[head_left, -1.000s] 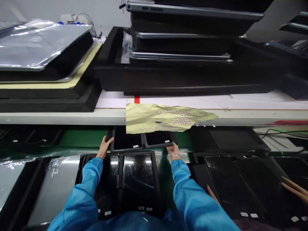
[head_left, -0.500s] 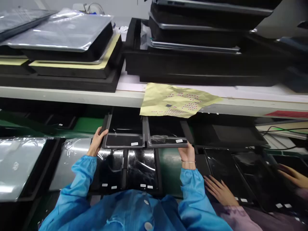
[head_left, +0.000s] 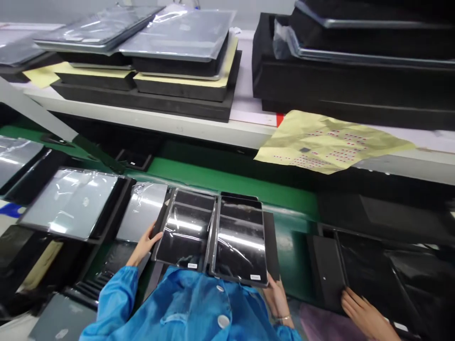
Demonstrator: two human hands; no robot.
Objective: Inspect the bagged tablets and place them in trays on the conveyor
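Observation:
I hold a black tray (head_left: 212, 234) with two glossy dark tablet-like panels side by side, each with a small white label at its near edge. My left hand (head_left: 145, 245) grips the tray's left edge with the thumb on top. My right hand (head_left: 276, 297) holds the tray's near right corner from below; its fingers are mostly hidden. The tray is lifted close to my chest, tilted toward me, above the green belt (head_left: 227, 182).
Bagged silver laptops in black trays (head_left: 71, 203) lie to the left. A shelf above carries stacked foam trays (head_left: 185, 90) and a yellow sheet (head_left: 330, 144) hanging over its edge. Another person's hand (head_left: 360, 312) rests on black trays at the lower right.
I have pulled the tray out from under the shelf and drawn it back toward my chest. My view swung left. The other person's hand shifted on the right-hand trays.

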